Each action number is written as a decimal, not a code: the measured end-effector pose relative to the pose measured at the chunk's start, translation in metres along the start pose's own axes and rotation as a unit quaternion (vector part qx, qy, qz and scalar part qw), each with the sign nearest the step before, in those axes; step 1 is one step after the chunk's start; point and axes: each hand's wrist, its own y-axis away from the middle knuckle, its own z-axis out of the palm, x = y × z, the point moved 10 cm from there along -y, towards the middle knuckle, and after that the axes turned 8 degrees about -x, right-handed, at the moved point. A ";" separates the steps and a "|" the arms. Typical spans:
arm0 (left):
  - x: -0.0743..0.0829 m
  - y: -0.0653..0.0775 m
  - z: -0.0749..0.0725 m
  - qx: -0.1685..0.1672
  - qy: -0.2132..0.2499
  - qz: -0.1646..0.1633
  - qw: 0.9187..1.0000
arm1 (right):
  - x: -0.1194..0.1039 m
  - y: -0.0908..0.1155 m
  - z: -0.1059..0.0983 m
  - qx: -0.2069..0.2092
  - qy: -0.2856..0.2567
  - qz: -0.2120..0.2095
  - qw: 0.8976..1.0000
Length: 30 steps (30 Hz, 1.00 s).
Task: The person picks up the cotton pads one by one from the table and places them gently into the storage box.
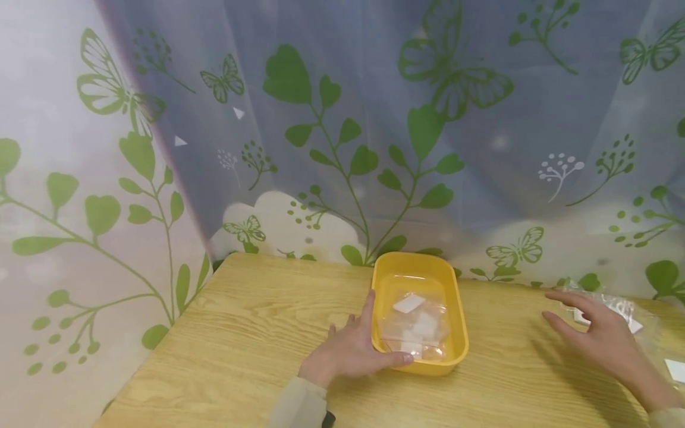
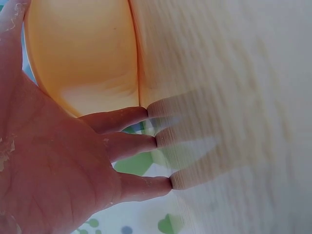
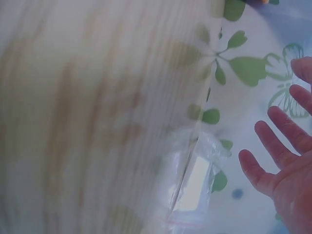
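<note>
A yellow plastic bin [image 1: 461, 333] stands on the wooden table, with clear plastic bags [image 1: 425, 327] holding small white pieces inside it. My left hand [image 1: 350, 348] is spread against the bin's near left corner. Its thumb lies at the front rim and a finger runs up the left side. In the left wrist view, straight fingers [image 2: 131, 142] reach the tabletop beside the bin wall [image 2: 97, 48]. To the right, my right hand [image 1: 607, 339] hovers with fingers apart, holding nothing. Behind it in the head view lies a clear bag [image 1: 634, 315] with white pieces.
A white card-like piece [image 1: 675, 370] lies at the table's right edge. The wooden table [image 1: 257, 309] meets a hanging cloth [image 1: 342, 137] printed with green leaves and butterflies along its back. Another printed cloth [image 1: 64, 196] hangs at the left.
</note>
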 end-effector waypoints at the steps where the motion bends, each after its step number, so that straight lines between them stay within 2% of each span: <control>1: 0.000 0.000 0.000 0.000 -0.001 0.000 1.000 | 0.004 0.001 -0.001 0.000 0.002 0.005 1.000; 8: 0.000 0.000 0.000 -0.004 0.007 0.001 1.000 | 0.022 0.003 -0.005 -0.028 0.007 0.035 0.999; 12: 0.001 0.000 0.000 -0.002 0.011 0.005 1.000 | 0.030 0.002 -0.007 -0.039 0.022 0.039 0.998; 17: 0.002 -0.001 -0.001 -0.002 0.014 0.009 1.000 | 0.040 0.004 -0.011 -0.029 0.042 0.034 0.998; 23: 0.002 -0.002 -0.002 -0.003 0.014 0.013 1.000 | 0.057 0.006 -0.019 -0.021 0.052 0.053 0.997; 30: 0.001 -0.001 -0.001 -0.001 0.014 0.016 1.000 | 0.067 0.009 -0.027 0.011 0.067 0.034 0.997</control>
